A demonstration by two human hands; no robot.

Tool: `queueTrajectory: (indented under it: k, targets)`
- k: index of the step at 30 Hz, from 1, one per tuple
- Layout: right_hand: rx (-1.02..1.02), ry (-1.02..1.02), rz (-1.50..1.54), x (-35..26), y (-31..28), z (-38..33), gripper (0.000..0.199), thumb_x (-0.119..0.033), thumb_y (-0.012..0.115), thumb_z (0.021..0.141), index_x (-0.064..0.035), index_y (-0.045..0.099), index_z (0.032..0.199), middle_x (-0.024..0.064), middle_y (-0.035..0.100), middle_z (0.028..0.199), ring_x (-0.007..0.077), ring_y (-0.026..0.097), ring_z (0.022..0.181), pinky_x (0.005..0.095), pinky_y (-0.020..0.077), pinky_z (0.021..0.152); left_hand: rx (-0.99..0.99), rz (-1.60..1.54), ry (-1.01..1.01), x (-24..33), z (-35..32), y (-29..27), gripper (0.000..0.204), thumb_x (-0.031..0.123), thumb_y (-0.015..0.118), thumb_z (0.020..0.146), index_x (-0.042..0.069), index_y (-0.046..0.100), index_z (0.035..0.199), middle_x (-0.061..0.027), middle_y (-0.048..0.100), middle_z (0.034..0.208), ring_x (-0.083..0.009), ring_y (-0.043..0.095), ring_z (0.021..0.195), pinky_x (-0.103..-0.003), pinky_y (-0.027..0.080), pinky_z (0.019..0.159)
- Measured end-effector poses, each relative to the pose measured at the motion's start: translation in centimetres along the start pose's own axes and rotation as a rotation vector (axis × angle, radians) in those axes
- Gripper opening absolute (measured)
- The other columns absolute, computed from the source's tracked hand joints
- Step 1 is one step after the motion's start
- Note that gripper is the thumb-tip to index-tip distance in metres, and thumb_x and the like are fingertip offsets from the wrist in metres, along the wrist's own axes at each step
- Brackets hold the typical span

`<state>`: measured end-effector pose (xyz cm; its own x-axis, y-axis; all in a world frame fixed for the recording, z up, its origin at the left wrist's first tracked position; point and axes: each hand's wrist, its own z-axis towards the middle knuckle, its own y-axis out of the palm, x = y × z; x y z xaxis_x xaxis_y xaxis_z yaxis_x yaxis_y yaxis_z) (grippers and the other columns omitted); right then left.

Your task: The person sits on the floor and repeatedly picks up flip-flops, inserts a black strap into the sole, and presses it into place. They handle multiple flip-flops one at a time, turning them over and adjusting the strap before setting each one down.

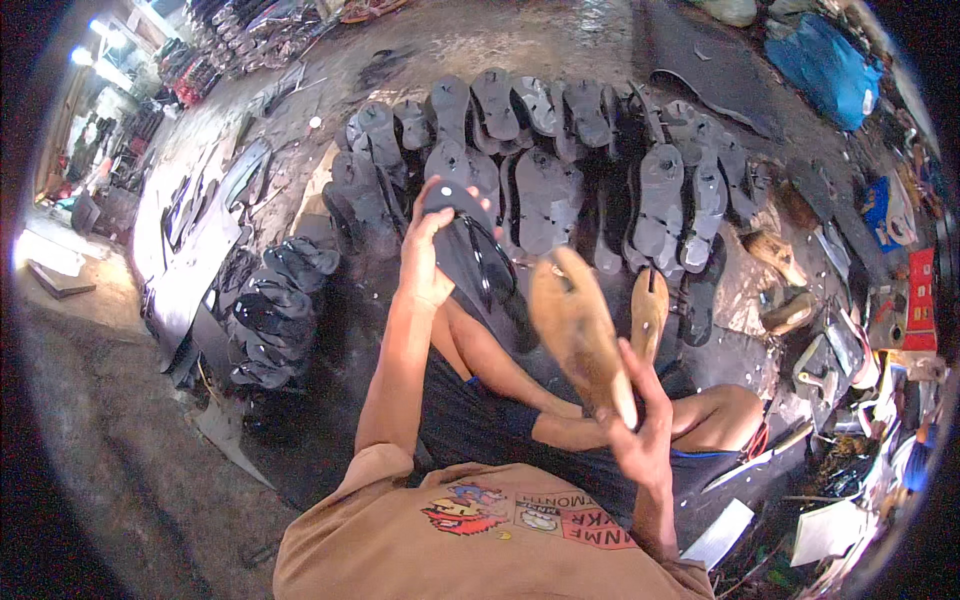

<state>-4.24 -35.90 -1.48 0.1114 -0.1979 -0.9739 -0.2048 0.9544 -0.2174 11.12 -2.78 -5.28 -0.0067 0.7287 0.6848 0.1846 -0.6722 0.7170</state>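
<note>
My left hand (428,262) is wrapped round the heel end of a black sandal (462,245), whose glossy strap faces up and whose far end tilts down toward my legs. In my right hand (642,430) is a wooden shoe last (575,315), gripped by its lower end. Its slotted tip points up and away from me, apart from the sandal. Just right of it, a second wooden last (648,310) with a slot in its tip is partly hidden behind my right hand. Several black soles (548,200) lie in rows beyond both hands.
Finished-looking black sandals (275,310) are piled at my left. Two more wooden lasts (775,258) lie at the right. Further right are a red box (920,300) and scattered scraps. A blue plastic bag (825,70) sits at the far right. My crossed legs (570,432) are below my hands.
</note>
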Motion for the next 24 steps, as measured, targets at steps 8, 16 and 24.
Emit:
queueTrajectory:
  k: [8, 16, 24]
  targets:
    - [0.0, -0.002, -0.059, -2.4, 2.9, -0.6, 0.077, -0.011, 0.073, 0.079, 0.0031, 0.057, 0.153, 0.0279, 0.06, 0.15, 0.0413, 0.061, 0.139, 0.0465, 0.0478, 0.118, -0.131, 0.047, -0.086, -1.2, -2.9, 4.4, 0.066, -0.001, 0.055, 0.1, 0.018, 0.046, 0.162, -0.0255, 0.063, 0.143, -0.042, 0.068, 0.127, -0.062, 0.063, 0.098]
    - [0.201, -0.012, 0.064, 0.1, 7.3, 0.5, 0.072, -0.013, 0.07, 0.093, 0.0008, 0.05, 0.161, 0.0252, 0.048, 0.162, 0.0405, 0.043, 0.154, 0.0511, 0.0328, 0.128, -0.196, 0.024, -0.206, -4.5, -6.0, 7.3, 0.063, 0.03, 0.065, 0.11, 0.02, 0.039, 0.166, -0.0213, 0.06, 0.145, -0.0369, 0.066, 0.129, -0.06, 0.064, 0.098]
    - [-0.026, -0.021, -0.443, 0.9, 7.6, 0.6, 0.069, -0.028, 0.076, 0.098, -0.0141, 0.053, 0.161, 0.0244, 0.037, 0.167, 0.0438, 0.04, 0.153, 0.055, 0.037, 0.123, 0.215, 0.086, -0.525, -8.7, -15.2, 5.3, 0.069, 0.057, 0.059, 0.108, 0.008, 0.049, 0.156, -0.0093, 0.065, 0.143, -0.0237, 0.064, 0.132, -0.041, 0.052, 0.113]
